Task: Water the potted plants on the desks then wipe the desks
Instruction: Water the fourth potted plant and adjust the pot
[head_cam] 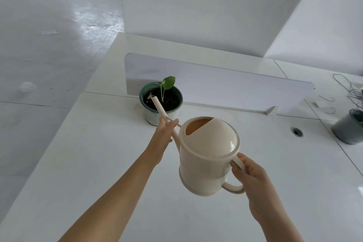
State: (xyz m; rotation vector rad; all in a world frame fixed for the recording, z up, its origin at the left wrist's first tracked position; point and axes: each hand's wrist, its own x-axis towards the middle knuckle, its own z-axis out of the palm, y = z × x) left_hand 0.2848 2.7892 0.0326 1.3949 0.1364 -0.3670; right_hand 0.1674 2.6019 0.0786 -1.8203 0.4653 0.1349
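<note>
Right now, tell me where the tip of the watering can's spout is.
In the head view, the spout tip sits left of centre, over the soil at the left side of the green-rimmed plant pot, just ahead of the left hand steadying the spout.

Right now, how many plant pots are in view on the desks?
2. A green-rimmed ceramic pot with a small leafy seedling stands by the white divider panel; a dark grey pot sits at the right edge, partly cut off. Others may be out of frame.
</note>
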